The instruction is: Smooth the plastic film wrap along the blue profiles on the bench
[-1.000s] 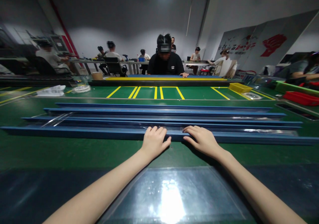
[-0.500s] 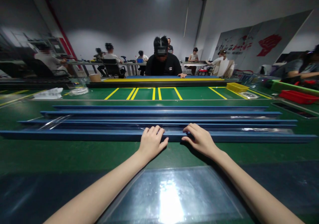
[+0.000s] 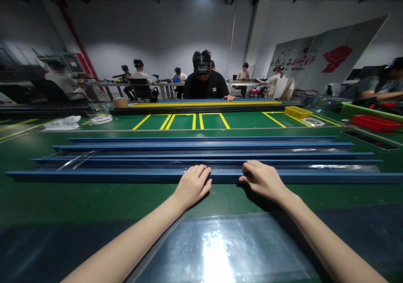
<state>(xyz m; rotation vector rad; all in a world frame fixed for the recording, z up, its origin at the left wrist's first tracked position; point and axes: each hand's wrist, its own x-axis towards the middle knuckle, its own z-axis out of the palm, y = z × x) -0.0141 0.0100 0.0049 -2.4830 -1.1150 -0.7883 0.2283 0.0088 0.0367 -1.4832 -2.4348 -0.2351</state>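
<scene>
Several long blue rails lie side by side across the green table (image 3: 94, 199). My left hand (image 3: 192, 185) rests on the nearest blue rail (image 3: 103, 175) near its middle, fingers curled over its top edge. A little to the right, my right hand (image 3: 263, 179) grips the same rail, thumb on its front face and fingers over the top. Clear plastic film (image 3: 333, 166) lies in the channel between this rail and the one behind it.
A glossy clear sheet (image 3: 217, 249) lies on the table's near edge under my forearms. Across the table a person in a black shirt (image 3: 206, 85) works on yellow and blue rails. A yellow tray (image 3: 297, 112) and a red tray (image 3: 376, 122) stand at the right. Other people sit at tables behind.
Both hands have stayed on the nearest rail. My right hand has slid slightly right along it. The camera has tilted a little, so everything sits lower in the picture.
</scene>
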